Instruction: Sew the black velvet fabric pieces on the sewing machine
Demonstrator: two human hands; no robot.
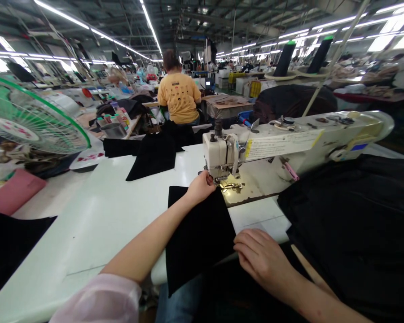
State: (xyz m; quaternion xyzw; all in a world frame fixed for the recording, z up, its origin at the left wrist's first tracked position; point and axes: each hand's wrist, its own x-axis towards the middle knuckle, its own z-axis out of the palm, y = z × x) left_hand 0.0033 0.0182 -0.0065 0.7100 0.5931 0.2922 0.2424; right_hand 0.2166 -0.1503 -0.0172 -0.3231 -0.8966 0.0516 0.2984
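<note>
Lying under curled left hand (202,185), right hand (263,256) at edge, grips unclear: black cloth (202,237).

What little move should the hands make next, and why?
Perhaps ease the black cloth slightly toward the sewing machine: the cloth's far edge lies close to it, with the left hand there and the right hand at the cloth's right edge.

Pale pinkish-lilac sleeve (99,299) here, loose, softly creased, thin-looking cloth, ending around the left elbow! Blue trousers (177,301) show too, denim by the look; left hand (201,186) and right hand (261,256) bare past the wrists!
</note>
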